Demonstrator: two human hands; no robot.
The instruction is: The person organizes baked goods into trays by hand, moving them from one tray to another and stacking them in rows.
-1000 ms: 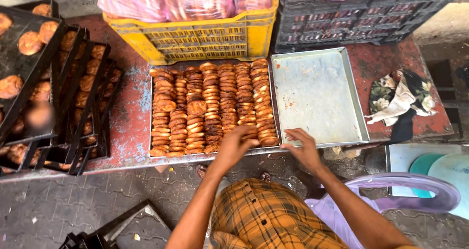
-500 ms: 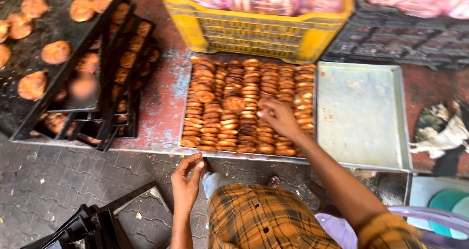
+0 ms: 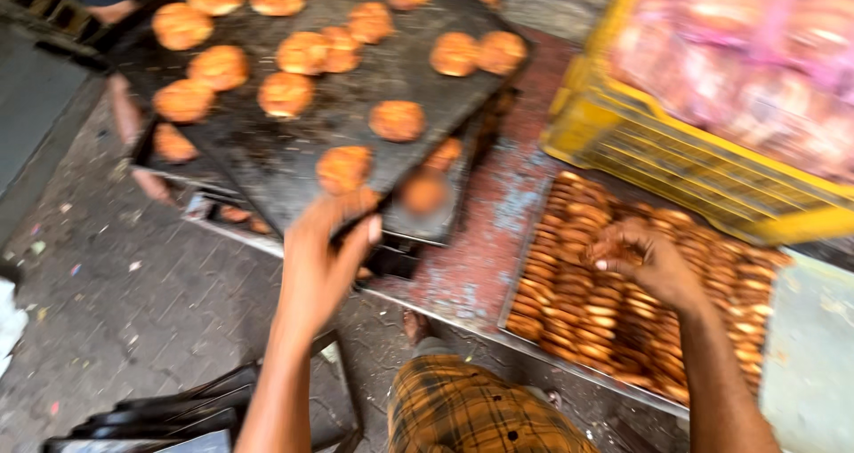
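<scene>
My left hand [image 3: 325, 257] reaches up to the near corner of a black baking tray [image 3: 294, 155] that holds several round golden buns; its fingers curl against the tray's edge, next to one bun [image 3: 342, 167]. My right hand [image 3: 642, 262] rests on a metal tray [image 3: 520, 346] packed with rows of stacked brown biscuits [image 3: 587, 302], fingers bent down among them. The picture is blurred, so I cannot tell whether a biscuit sits in those fingers.
More dark trays are stacked under the bun tray on a worn red table [image 3: 485, 240]. A yellow crate [image 3: 676, 151] with pink-wrapped packs stands at the back right. An empty metal tray [image 3: 814, 355] lies at the right. Black trays [image 3: 178, 413] lie on the paved floor.
My view swung left. My left hand rose from the table's front edge to the black bun tray. My right hand stayed on the biscuits.
</scene>
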